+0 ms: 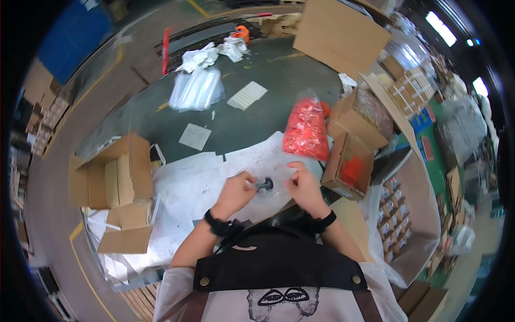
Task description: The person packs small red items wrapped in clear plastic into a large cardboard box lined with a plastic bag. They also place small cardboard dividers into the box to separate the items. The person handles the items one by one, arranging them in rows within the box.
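Over the papers in front of me, my left hand (240,191) is closed in a pinch at a small black part (265,184). A greyish blur lies between its fingertips and the part, perhaps clear film. To the right of the part is my right hand (306,189), its fingers bent and thumb and forefinger apart, with nothing visible in them. White printed sheets (193,180) lie under both hands. Beyond my right hand stands a clear bag of red parts (306,131), and beside it an open cardboard box (350,165) with some red pieces inside.
Open cardboard boxes (115,177) stand at the left. Clear plastic bags (197,88) and two pale cards (195,136) lie on the green table (155,115). Another carton (370,115) is at the right, above a lined container (421,214) with several wrapped pieces in cells.
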### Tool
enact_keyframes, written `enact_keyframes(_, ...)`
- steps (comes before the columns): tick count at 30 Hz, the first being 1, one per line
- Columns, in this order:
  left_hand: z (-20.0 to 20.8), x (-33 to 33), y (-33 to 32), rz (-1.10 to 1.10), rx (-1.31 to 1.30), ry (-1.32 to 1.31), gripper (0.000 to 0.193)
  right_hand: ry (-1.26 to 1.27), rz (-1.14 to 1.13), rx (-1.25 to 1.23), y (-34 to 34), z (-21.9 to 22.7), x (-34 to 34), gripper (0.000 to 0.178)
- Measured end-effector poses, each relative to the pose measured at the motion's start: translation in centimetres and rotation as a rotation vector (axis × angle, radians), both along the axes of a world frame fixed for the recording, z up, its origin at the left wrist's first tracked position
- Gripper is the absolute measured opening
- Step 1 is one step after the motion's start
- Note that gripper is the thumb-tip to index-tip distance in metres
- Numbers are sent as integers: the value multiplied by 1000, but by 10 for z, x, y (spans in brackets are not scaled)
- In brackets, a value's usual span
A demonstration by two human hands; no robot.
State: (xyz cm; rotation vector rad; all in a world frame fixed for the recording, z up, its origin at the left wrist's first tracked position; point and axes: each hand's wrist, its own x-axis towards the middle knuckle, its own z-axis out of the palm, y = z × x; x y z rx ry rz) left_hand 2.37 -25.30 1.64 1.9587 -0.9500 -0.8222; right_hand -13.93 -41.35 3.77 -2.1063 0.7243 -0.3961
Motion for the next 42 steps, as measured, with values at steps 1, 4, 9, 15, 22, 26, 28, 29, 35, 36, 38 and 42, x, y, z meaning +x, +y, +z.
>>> enact_keyframes(1, 2, 0, 7, 34, -15, -28, 20, 36, -39, -25, -6, 1, -13, 38)
enact_keyframes(4, 22, -9, 11, 118, -67, -108, 18, -28, 44, -41, -23, 29, -35, 20)
enact_keyframes(9, 41, -27, 0, 145, -36, -183, 26, 249, -428, -98, -159, 23, -97, 16)
enact_keyframes(15, 34, -40, -8, 277, -47, -332, 58, 815, 162, -398, -215, -65, -88, 34)
enact_keyframes(22, 31, -20, 19, 309, 172, 103, 58, 550, 213, -332, -224, -85, -84, 30)
enact_keyframes(26, 21, -24, 21, 386, -39, 380, 56, 530, 104, -173, -252, -111, -120, 35)
enact_keyframes(28, 15, -28, 24, 425, -95, 463, 54, 652, 181, -216, -254, -107, -116, 29)
enact_keyframes(29, 12, -28, 25, 415, -96, 479, 53, 714, 217, -238, -255, -104, -117, 27)
enact_keyframes(35, 14, -31, 28, 385, 39, 364, 52, 460, -284, -3, -201, 44, -101, 10)
enact_keyframes(36, 14, -31, 29, 377, 70, 294, 52, 191, -268, 196, -176, 72, -94, 6)
enact_keyframes(38, 12, -33, 32, 315, 77, 299, 49, -132, -100, 402, -116, 107, -66, 2)
enact_keyframes(42, 19, -41, 26, 354, -12, 500, 46, 33, 601, -1, 0, 83, 20, 12)
